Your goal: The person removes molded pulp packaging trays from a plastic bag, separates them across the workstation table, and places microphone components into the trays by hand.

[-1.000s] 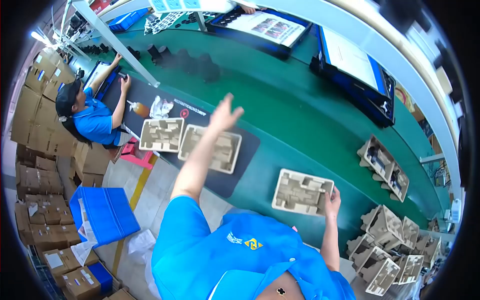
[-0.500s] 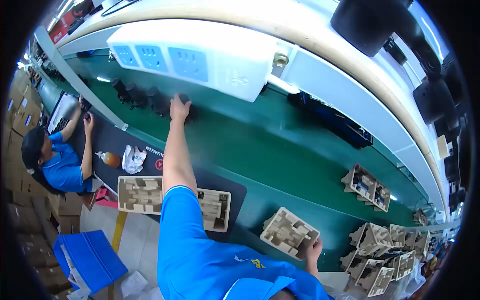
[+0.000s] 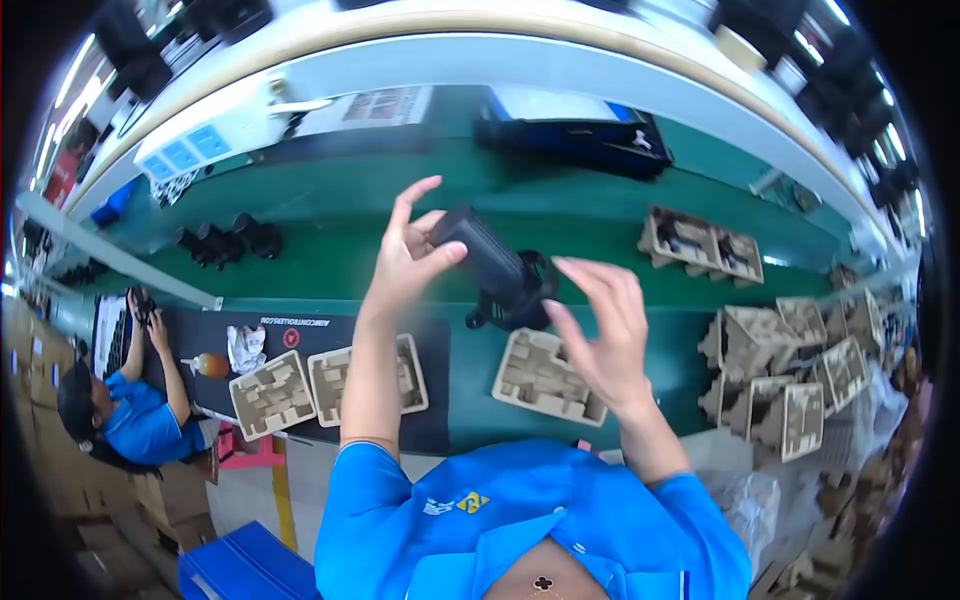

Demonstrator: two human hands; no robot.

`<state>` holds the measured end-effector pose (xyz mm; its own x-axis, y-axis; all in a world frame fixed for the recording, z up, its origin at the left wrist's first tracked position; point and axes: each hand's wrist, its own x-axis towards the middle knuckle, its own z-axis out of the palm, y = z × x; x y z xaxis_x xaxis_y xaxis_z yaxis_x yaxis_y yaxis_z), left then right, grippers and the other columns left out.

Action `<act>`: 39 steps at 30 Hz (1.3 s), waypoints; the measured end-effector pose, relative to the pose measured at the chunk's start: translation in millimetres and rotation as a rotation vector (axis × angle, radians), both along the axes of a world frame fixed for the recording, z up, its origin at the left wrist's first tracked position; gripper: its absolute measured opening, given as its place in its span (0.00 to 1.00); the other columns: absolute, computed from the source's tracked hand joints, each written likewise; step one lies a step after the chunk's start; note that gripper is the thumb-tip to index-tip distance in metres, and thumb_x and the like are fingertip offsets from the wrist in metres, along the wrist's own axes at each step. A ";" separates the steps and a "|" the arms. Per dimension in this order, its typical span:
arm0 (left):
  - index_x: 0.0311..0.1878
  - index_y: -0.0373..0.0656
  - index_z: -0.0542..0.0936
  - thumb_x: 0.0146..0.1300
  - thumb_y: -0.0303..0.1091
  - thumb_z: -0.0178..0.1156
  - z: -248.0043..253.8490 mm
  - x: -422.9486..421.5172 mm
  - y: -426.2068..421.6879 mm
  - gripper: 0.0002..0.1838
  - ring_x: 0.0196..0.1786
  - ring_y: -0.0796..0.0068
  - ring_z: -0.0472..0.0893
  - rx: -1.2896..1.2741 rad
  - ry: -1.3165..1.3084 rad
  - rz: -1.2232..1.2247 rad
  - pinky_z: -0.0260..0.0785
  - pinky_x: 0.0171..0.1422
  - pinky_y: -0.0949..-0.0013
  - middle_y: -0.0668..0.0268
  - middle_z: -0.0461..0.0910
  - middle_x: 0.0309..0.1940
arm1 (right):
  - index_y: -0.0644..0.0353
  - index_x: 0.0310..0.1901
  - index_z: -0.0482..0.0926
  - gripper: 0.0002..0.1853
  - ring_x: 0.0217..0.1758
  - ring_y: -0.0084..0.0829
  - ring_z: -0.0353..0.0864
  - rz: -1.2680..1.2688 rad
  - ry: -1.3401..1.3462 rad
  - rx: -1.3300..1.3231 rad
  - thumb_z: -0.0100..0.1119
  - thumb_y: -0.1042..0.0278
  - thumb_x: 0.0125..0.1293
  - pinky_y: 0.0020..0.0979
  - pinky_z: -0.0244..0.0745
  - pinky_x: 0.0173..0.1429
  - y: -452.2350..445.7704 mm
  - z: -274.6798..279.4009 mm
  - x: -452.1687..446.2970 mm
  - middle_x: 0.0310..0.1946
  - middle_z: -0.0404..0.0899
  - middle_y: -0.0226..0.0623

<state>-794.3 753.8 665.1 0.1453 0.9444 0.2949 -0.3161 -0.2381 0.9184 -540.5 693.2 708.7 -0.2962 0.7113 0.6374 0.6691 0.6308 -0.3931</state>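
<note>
A black cylindrical device [image 3: 490,258] with a wider bracket-like end is held up over the bench, tilted down to the right. My left hand [image 3: 412,250] grips its upper end between thumb and fingers. Around its lower end, my right hand [image 3: 605,325] has thumb and fingers spread, close to the part; contact is unclear. Below them lies a molded pulp tray [image 3: 550,378] with moulded compartments. Two more such trays, one at the left [image 3: 272,397] and one beside it [image 3: 330,385], partly behind my left forearm, rest on the dark mat.
Several black devices [image 3: 240,238] stand at the back left. A co-worker [image 3: 140,420] sits at the left, handling a dark part. An amber bottle [image 3: 207,365] lies near a white packet [image 3: 246,348]. Stacked pulp trays [image 3: 765,345] and a filled tray [image 3: 700,246] are at the right.
My left hand has come back from the group of black devices with one in it. My right hand has let go of the pulp tray and moved up beside the device.
</note>
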 end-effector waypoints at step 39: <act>0.72 0.37 0.60 0.74 0.42 0.57 -17.8 226.5 -172.3 0.31 0.51 0.57 0.84 -0.502 -0.178 -0.219 0.83 0.46 0.62 0.48 0.75 0.57 | 0.68 0.74 0.54 0.51 0.63 0.46 0.79 0.406 1.149 -0.587 0.68 0.42 0.63 0.46 0.74 0.67 -52.2 -43.4 198.6 0.61 0.75 0.56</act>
